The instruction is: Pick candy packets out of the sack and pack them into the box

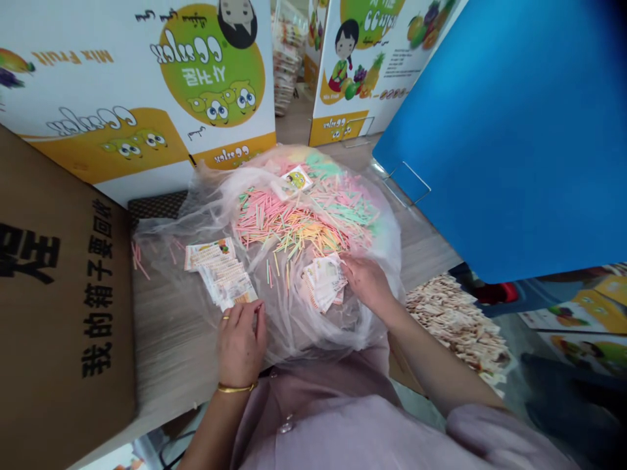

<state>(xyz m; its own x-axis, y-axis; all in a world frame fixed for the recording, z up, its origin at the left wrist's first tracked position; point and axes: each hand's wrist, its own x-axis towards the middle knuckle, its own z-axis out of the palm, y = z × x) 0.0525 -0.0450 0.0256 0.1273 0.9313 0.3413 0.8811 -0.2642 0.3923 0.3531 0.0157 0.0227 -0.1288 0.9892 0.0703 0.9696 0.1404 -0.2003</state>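
Pink, green and yellow sticks [294,222] lie heaped in a clear plastic bag [289,326] opened out on the table. My left hand [241,339] has its fingers bent together at the lower end of a row of overlapping printed packets [220,273]; whether it pinches one cannot be made out. At the right edge of a loose pile of white packets [324,282], my right hand [367,281] has its fingertips closed on a packet. One small printed packet [296,181] rests on top of the sticks.
A brown carton [63,294] stands at left, printed cartons [147,85] behind, and a blue panel [504,130] at right. Many filled packets [455,320] are heaped low at the right. A few pink sticks [140,260] lie at the table's left.
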